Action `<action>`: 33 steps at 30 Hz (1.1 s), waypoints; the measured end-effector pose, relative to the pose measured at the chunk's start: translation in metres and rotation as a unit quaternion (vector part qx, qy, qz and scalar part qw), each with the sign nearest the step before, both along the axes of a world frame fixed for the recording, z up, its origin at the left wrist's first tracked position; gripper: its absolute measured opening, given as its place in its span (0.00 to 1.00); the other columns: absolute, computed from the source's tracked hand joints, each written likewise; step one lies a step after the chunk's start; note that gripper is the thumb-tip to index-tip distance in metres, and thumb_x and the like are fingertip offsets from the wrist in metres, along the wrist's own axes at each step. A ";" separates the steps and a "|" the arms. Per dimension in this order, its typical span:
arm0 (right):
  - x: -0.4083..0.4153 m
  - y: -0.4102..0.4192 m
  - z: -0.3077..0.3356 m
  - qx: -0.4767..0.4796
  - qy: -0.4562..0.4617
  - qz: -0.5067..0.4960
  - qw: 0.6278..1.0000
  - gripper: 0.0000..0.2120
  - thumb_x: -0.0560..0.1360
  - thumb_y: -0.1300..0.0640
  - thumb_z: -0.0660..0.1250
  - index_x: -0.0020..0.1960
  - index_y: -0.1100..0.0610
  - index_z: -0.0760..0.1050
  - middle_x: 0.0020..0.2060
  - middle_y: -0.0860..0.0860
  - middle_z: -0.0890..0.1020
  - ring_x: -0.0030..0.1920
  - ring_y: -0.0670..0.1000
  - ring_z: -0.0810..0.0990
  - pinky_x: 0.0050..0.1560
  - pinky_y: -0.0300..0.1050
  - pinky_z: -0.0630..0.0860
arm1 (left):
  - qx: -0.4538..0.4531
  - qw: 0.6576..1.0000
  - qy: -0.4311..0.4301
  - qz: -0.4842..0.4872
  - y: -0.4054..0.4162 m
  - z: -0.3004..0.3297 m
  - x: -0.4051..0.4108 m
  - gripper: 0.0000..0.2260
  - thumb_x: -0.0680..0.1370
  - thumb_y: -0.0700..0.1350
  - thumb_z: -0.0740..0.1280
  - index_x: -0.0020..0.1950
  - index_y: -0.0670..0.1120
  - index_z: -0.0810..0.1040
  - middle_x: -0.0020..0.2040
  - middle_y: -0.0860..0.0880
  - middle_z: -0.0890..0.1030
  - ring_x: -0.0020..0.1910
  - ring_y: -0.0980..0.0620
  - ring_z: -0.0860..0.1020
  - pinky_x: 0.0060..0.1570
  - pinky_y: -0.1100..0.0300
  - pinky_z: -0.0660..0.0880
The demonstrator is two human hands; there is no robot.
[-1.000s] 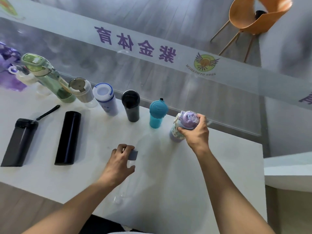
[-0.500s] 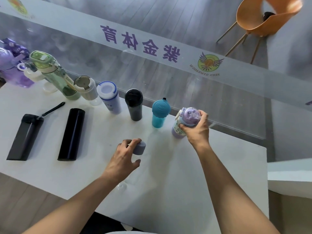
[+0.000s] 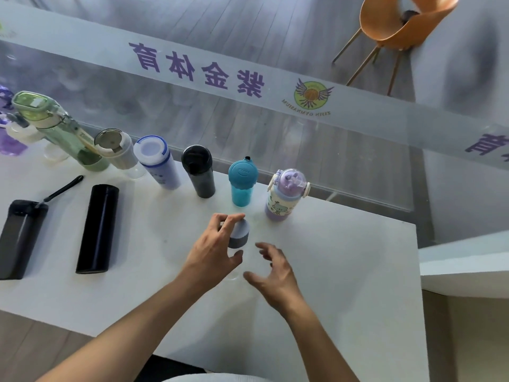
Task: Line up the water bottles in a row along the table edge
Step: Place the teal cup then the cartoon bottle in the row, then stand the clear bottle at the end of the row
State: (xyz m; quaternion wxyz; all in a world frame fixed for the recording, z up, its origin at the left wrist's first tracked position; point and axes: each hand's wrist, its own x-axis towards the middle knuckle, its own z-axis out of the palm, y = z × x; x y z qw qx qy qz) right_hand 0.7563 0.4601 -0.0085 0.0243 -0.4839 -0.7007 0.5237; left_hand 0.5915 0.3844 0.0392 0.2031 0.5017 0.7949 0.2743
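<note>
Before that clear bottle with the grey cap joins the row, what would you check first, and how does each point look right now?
1. Left hand grips the clear bottle with the grey cap: ok.
2. Right hand is free, fingers spread beside it: ok.
3. Table is bare to the right of the purple cartoon bottle: ok.
4. Row bottles stand upright, including the teal bottle: ok.
5. All bottles are in the row: not ok, two black flasks lie flat.
6. Grey cap is tight: cannot tell.

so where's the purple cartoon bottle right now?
Head view: the purple cartoon bottle stands upright at the right end of the row along the table's far edge, just right of the teal bottle, with neither hand on it.
</note>
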 end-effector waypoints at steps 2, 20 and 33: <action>-0.003 -0.007 -0.002 0.009 0.000 0.000 1.000 0.39 0.67 0.44 0.78 0.71 0.34 0.61 0.68 0.38 0.70 0.66 0.41 0.70 0.64 0.41 0.72 | 0.004 1.000 -0.004 -0.006 0.005 0.004 0.006 0.35 0.69 0.45 0.79 0.71 0.56 0.65 0.65 0.49 0.69 0.55 0.46 0.77 0.51 0.60 0.78; 0.050 0.050 -0.020 0.162 0.008 -0.194 0.967 0.28 0.67 0.47 0.80 0.62 0.49 0.74 0.50 0.47 0.76 0.52 0.50 0.80 0.50 0.45 0.78 | -0.019 0.984 0.040 -0.171 0.054 0.019 0.034 0.37 0.75 0.50 0.72 0.79 0.55 0.55 0.73 0.50 0.68 0.65 0.48 0.71 0.66 0.54 0.72; 0.045 0.159 -0.009 0.159 -0.022 -0.223 0.962 0.36 0.68 0.48 0.79 0.71 0.58 0.69 0.62 0.54 0.80 0.59 0.54 0.80 0.57 0.42 0.72 | -0.057 0.971 0.189 -0.134 0.099 0.022 0.027 0.32 0.79 0.52 0.64 0.80 0.50 0.56 0.81 0.47 0.54 0.78 0.40 0.57 0.74 0.46 0.60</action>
